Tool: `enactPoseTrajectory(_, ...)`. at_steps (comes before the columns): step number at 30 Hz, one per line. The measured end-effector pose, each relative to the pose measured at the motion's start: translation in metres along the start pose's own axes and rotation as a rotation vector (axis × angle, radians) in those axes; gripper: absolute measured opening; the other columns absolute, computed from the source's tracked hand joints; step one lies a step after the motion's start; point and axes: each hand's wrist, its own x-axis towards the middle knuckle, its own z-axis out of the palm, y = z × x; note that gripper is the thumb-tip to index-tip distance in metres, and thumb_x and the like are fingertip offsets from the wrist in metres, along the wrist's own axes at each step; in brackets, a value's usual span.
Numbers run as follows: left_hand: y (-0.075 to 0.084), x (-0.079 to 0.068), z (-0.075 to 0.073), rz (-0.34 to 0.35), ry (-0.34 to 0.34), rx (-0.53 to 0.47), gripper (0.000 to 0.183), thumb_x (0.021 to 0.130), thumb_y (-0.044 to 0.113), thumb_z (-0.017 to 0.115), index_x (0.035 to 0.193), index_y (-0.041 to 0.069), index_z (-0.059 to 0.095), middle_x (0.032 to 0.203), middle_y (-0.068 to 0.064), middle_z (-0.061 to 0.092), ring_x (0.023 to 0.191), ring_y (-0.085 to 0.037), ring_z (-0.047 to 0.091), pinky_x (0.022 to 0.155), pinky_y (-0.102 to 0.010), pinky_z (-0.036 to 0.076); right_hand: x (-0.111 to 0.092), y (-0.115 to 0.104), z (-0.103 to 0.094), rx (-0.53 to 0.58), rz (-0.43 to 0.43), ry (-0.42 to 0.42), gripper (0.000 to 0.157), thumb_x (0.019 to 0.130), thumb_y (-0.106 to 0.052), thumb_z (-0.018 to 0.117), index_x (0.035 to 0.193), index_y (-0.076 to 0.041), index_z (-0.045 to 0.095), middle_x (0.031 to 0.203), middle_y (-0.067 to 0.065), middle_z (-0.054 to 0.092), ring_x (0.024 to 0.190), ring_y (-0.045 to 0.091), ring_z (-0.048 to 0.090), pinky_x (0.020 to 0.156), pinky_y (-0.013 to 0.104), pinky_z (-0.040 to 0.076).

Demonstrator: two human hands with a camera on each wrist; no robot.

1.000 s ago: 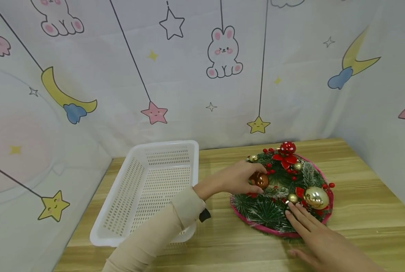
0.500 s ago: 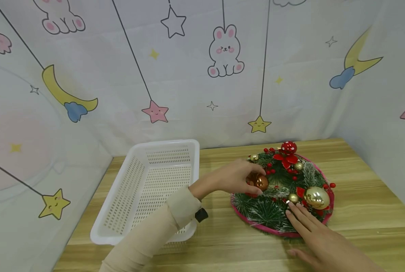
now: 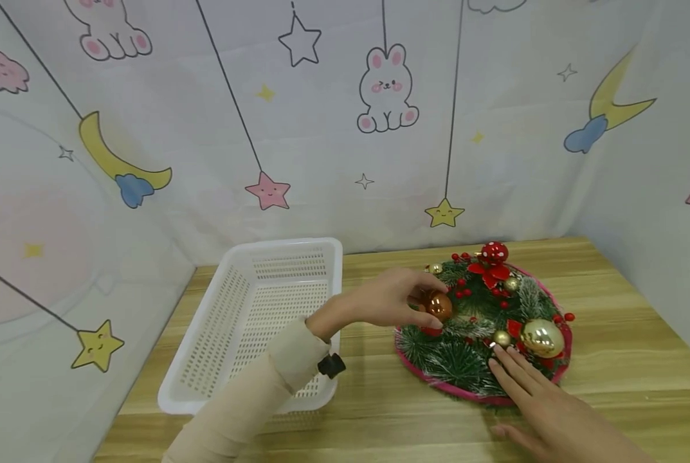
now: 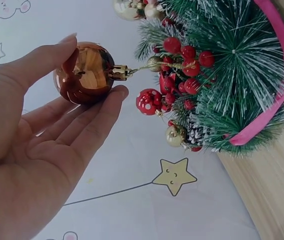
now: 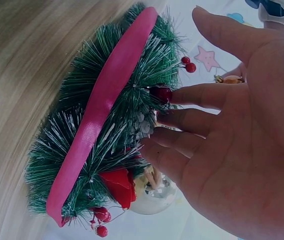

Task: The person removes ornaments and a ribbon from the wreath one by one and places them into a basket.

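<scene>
The left hand [image 3: 388,299] is holding a shiny copper bauble [image 4: 95,65] over the left part of the wreath [image 3: 454,363], its thumb and fingers pinching the ball from opposite sides. A gold cord [image 4: 140,68] is running from the bauble's cap toward the wreath; whether it is tied there, I cannot tell. The right hand [image 3: 544,405] is touching the wreath's near right part, its fingers [image 5: 199,95] reaching out straight. A pale gold ball [image 3: 543,337] is sitting on the wreath's right side. The wreath is lying on the bench [image 3: 628,321], and a white basket [image 3: 287,244] is standing left of the wreath.
</scene>
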Motion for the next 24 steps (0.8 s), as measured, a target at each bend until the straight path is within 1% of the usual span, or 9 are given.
enactPoseTrajectory(2, -0.001, -0.003, -0.003, 0.0, 0.01, -0.031, 0.054, 0.096, 0.021, 0.08, 0.144, 0.006, 0.062, 0.131, -0.007, 0.07, 0.111, -0.01, 0.073, 0.097, -0.021, 0.059, -0.001, 0.0, 0.0, -0.001, 0.004, -0.004, 0.086, 0.091, -0.061, 0.074, 0.157, -0.012, 0.05, 0.165, 0.011, 0.047, 0.151, -0.014, -0.027, 0.095, 0.044, 0.061)
enactPoseTrajectory(5, -0.001, -0.009, -0.01, -0.009, 0.018, -0.069, 0.05, 0.096, 0.021, 0.079, 0.142, 0.008, 0.063, 0.125, -0.005, 0.073, 0.106, -0.005, 0.072, 0.095, -0.019, 0.058, -0.001, 0.0, 0.001, -0.002, 0.006, -0.006, 0.085, 0.091, -0.061, 0.074, 0.157, -0.012, 0.05, 0.165, 0.011, 0.047, 0.151, -0.014, -0.028, 0.094, 0.044, 0.061)
enactPoseTrajectory(7, 0.0, -0.014, -0.016, -0.024, 0.035, -0.075, 0.049, 0.096, 0.022, 0.079, 0.141, 0.01, 0.065, 0.121, -0.002, 0.074, 0.105, -0.003, 0.071, 0.094, -0.018, 0.057, -0.001, 0.0, 0.001, -0.006, 0.001, -0.002, 0.085, 0.091, -0.061, 0.074, 0.156, -0.011, 0.051, 0.164, 0.011, 0.047, 0.151, -0.014, -0.028, 0.094, 0.044, 0.061)
enactPoseTrajectory(11, 0.0, -0.023, -0.026, -0.055, 0.096, -0.095, 0.047, 0.095, 0.02, 0.08, 0.139, 0.01, 0.066, 0.12, -0.001, 0.074, 0.112, -0.011, 0.073, 0.098, -0.021, 0.058, 0.0, 0.001, 0.001, -0.004, -0.003, -0.004, 0.085, 0.091, -0.06, 0.074, 0.156, -0.011, 0.051, 0.163, 0.013, 0.048, 0.15, -0.014, -0.028, 0.094, 0.045, 0.061)
enactPoseTrajectory(15, -0.004, -0.032, -0.034, -0.067, 0.176, -0.116, 0.05, 0.093, 0.017, 0.083, 0.138, 0.005, 0.066, 0.125, -0.005, 0.067, 0.119, -0.021, 0.072, 0.099, -0.024, 0.06, 0.0, 0.002, 0.001, 0.005, -0.002, -0.013, 0.084, 0.092, -0.06, 0.073, 0.157, -0.011, 0.05, 0.163, 0.013, 0.048, 0.15, -0.014, -0.029, 0.095, 0.045, 0.061)
enactPoseTrajectory(17, -0.006, -0.036, -0.038, -0.063, 0.206, -0.119, 0.052, 0.091, 0.016, 0.084, 0.138, 0.002, 0.065, 0.126, -0.007, 0.063, 0.12, -0.022, 0.071, 0.098, -0.023, 0.06, 0.0, 0.002, 0.001, 0.003, -0.005, -0.007, 0.085, 0.091, -0.06, 0.074, 0.156, -0.011, 0.051, 0.163, 0.013, 0.049, 0.15, -0.014, -0.028, 0.095, 0.044, 0.061)
enactPoseTrajectory(20, -0.009, -0.042, -0.044, -0.059, 0.235, -0.11, 0.051, 0.091, 0.015, 0.084, 0.137, 0.001, 0.066, 0.123, -0.008, 0.066, 0.117, -0.022, 0.071, 0.096, -0.023, 0.06, 0.0, 0.001, 0.001, 0.0, -0.005, -0.003, 0.085, 0.091, -0.06, 0.074, 0.156, -0.01, 0.051, 0.163, 0.013, 0.049, 0.15, -0.014, -0.028, 0.095, 0.044, 0.061)
enactPoseTrajectory(24, -0.011, -0.05, -0.052, -0.065, 0.266, -0.113, 0.05, 0.091, 0.013, 0.083, 0.136, 0.001, 0.066, 0.122, -0.009, 0.069, 0.115, -0.022, 0.072, 0.095, -0.025, 0.061, 0.0, 0.001, 0.001, 0.014, 0.011, -0.02, 0.085, 0.091, -0.06, 0.073, 0.157, -0.011, 0.05, 0.165, 0.012, 0.047, 0.149, -0.015, -0.028, 0.094, 0.043, 0.061)
